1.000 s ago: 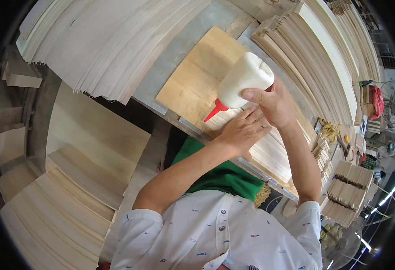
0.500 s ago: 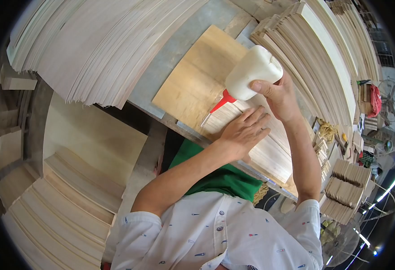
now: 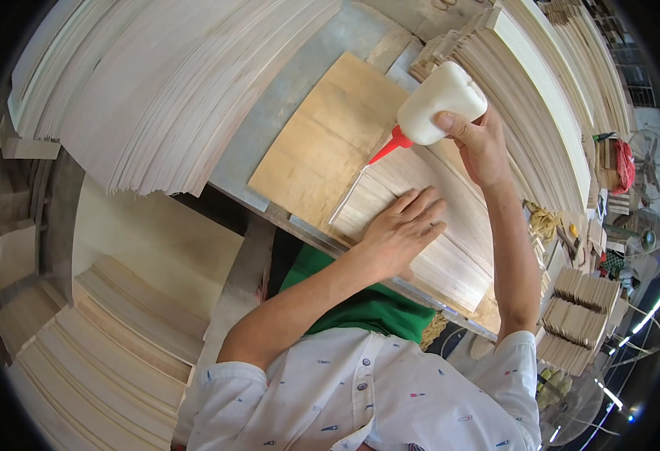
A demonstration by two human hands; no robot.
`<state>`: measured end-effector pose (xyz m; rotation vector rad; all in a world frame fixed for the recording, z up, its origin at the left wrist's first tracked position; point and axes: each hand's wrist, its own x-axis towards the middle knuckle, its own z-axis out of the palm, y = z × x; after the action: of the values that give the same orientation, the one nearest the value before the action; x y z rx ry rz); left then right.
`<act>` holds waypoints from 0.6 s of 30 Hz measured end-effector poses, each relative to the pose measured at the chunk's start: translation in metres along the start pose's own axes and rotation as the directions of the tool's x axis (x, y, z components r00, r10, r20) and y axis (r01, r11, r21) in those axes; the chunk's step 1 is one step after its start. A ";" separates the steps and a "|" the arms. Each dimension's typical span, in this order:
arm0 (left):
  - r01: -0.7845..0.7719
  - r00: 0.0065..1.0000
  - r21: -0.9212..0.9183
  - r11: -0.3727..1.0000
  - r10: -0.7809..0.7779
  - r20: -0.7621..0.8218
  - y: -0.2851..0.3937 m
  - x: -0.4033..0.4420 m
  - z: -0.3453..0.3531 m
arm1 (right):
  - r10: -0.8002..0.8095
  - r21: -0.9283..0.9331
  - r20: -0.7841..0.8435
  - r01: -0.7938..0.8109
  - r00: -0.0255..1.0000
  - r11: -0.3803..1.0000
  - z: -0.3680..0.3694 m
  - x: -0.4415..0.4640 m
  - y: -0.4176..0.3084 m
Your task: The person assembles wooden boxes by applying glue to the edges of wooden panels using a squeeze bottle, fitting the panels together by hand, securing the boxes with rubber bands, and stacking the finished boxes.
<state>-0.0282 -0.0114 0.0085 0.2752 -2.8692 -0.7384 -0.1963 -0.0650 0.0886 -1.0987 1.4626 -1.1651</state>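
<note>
My right hand grips a white squeeze glue bottle, tilted with its red nozzle pointing down and to the left. The nozzle tip meets the end of a line of white glue along the left edge of a pale wooden panel, which has lengthwise seams. My left hand lies flat on this panel, fingers stretched out and a little apart. Beneath the panel is a browner plywood board on the worktable.
Tall stacks of thin wood sheets stand at the upper left and upper right. More stacked boards sit at lower left. Bundled wood pieces and a fan are on the right. A green cloth hangs at the table edge.
My right hand has moved the bottle up and to the right along the panel's edge. The visible glue line is longer. My left hand stays on the panel.
</note>
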 end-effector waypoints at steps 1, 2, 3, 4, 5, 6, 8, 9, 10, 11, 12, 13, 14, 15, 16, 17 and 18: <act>0.004 1.000 -0.010 1.000 -0.004 0.001 0.000 0.000 -0.001 | -0.003 0.000 -0.003 0.003 1.000 1.000 -0.001 0.001 0.000; -0.001 1.000 -0.007 1.000 0.001 0.001 0.000 0.000 -0.002 | -0.015 0.006 -0.020 0.015 1.000 1.000 -0.003 0.002 0.000; 0.003 1.000 -0.004 1.000 -0.003 0.009 0.001 0.001 -0.004 | -0.029 0.011 -0.038 0.030 0.999 0.999 -0.005 0.003 -0.001; 0.005 1.000 -0.002 1.000 -0.005 0.017 0.001 0.001 -0.006 | -0.037 0.008 -0.045 0.037 0.998 0.999 -0.007 0.005 0.001; -0.002 1.000 0.003 1.000 0.002 0.015 0.001 0.002 -0.008 | -0.042 0.012 -0.072 0.043 0.996 0.999 -0.010 0.006 0.004; 0.000 1.000 -0.003 1.000 0.000 0.023 0.001 0.002 -0.010 | -0.046 0.016 -0.099 0.048 0.994 0.999 -0.012 0.008 0.006; -0.001 1.000 -0.006 1.000 0.001 0.030 0.001 0.002 -0.011 | -0.052 0.018 -0.119 0.055 0.991 0.998 -0.014 0.009 0.007; 0.001 1.000 -0.008 1.000 -0.001 0.024 0.002 0.002 -0.010 | -0.052 0.023 -0.134 0.055 0.990 0.998 -0.015 0.009 0.007; 0.003 1.000 -0.009 1.000 -0.003 0.018 0.002 0.002 -0.010 | -0.055 0.022 -0.137 0.059 0.989 0.998 -0.017 0.010 0.008; 0.000 1.000 -0.005 1.000 0.000 0.019 0.001 0.002 -0.010 | -0.061 0.024 -0.133 0.065 0.989 0.998 -0.020 0.011 0.008; -0.002 1.000 -0.009 1.000 0.002 0.018 0.001 0.003 -0.010 | -0.068 0.027 -0.129 0.072 0.989 0.997 -0.022 0.011 0.008; -0.004 1.000 -0.013 1.000 0.004 0.018 0.001 0.003 -0.010 | -0.071 0.028 -0.133 0.076 0.989 0.997 -0.024 0.011 0.008; -0.008 1.000 -0.009 1.000 0.008 0.020 0.001 0.003 -0.010 | -0.083 0.006 -0.153 0.085 0.985 0.996 -0.026 0.012 0.008; -0.009 1.000 -0.013 1.000 0.010 0.016 0.001 0.003 -0.010 | -0.094 -0.017 -0.174 0.093 0.980 0.996 -0.027 0.012 0.008; -0.011 1.000 -0.016 1.000 0.011 0.013 0.001 0.003 -0.010 | -0.098 -0.016 -0.178 0.097 0.979 0.995 -0.027 0.012 0.007; -0.015 1.000 -0.012 1.000 0.015 0.015 0.001 0.003 -0.009 | -0.113 -0.017 -0.185 0.112 0.976 0.994 -0.028 0.011 0.005; -0.014 1.000 -0.012 1.000 0.014 0.014 0.001 0.003 -0.009 | -0.128 -0.018 -0.194 0.127 0.973 0.992 -0.028 0.011 0.004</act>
<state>-0.0293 -0.0151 0.0167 0.2491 -2.8761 -0.7575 -0.2264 -0.0709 0.0867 -1.1212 1.5627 -1.3920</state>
